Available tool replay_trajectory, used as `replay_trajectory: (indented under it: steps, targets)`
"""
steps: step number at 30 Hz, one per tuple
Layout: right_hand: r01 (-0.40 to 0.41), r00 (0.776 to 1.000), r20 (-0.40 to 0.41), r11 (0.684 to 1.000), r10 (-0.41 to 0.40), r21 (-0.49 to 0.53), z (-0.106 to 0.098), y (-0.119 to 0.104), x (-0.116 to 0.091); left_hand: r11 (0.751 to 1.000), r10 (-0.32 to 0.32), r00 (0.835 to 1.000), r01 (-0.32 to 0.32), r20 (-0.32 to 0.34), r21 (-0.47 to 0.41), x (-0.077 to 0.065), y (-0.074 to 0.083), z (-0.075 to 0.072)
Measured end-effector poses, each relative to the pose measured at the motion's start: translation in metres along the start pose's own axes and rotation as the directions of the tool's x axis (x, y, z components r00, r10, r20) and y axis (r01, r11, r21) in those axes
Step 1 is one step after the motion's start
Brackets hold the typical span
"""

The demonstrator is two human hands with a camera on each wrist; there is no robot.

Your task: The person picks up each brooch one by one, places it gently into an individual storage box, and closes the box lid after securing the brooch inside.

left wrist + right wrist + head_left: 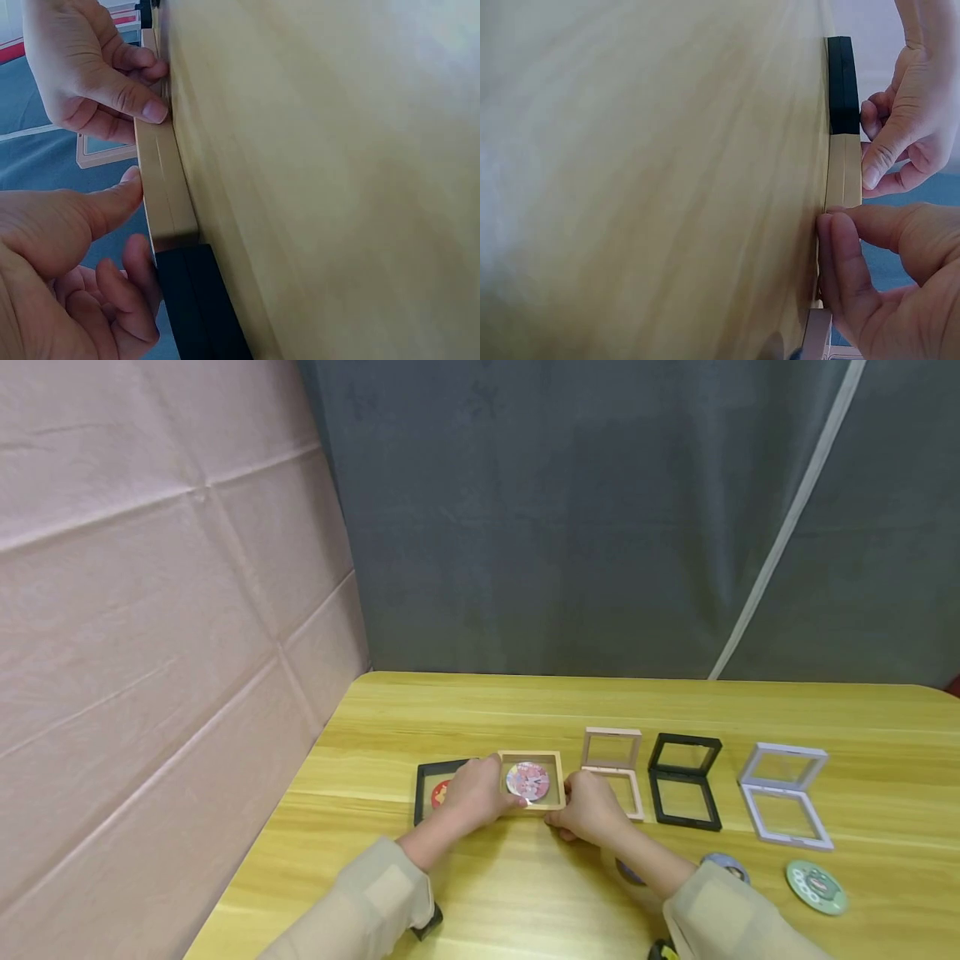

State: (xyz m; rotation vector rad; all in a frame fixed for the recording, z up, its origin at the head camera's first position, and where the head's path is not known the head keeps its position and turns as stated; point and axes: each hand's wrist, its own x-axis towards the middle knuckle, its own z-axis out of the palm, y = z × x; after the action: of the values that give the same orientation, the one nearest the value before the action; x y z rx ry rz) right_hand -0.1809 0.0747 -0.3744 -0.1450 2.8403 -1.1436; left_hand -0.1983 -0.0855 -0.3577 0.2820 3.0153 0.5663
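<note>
A wood-coloured square display frame lies flat on the table, closed, with a round pink badge showing through its clear film. My left hand holds its left side, the thumb near the front edge. At the right front corner my right hand pinches the frame, thumb above and fingertips low at the tabletop. In the left wrist view the wooden frame's side butts against a black frame. That black frame lies partly beneath my left hand and contains a red badge.
To the right, a pink frame, a black frame and a white frame stand opened with lids raised. Nearer lie a green badge, a blue badge and a dark one partly behind my right forearm. A grey curtain hangs behind.
</note>
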Motion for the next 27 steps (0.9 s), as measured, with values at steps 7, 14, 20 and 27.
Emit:
replay_trajectory:
  steps: [7, 14, 20, 27]
  targets:
    - [-0.035, 0.999, 0.009, 0.999, 0.035, 0.032, -0.005, 0.002, -0.002, 1.000, 0.016, 1.000, -0.016, 0.015, 0.004, 0.003, 0.005, -0.002]
    - [-0.005, 1.000, -0.004, 0.999, 0.005, 0.050, -0.010, 0.004, -0.008, 0.995, 0.032, 0.998, -0.027, -0.054, 0.094, 0.001, 0.011, -0.004]
    - [0.078, 0.994, -0.072, 0.997, -0.076, 0.024, -0.023, 0.015, -0.024, 0.980, 0.134, 0.984, -0.114, -0.116, 0.164, -0.009, 0.025, -0.008]
    - [0.117, 0.991, -0.063, 0.990, -0.122, -0.082, -0.053, 0.038, -0.042, 0.976, 0.217, 0.976, -0.217, 0.002, 0.029, -0.021, 0.048, 0.001]
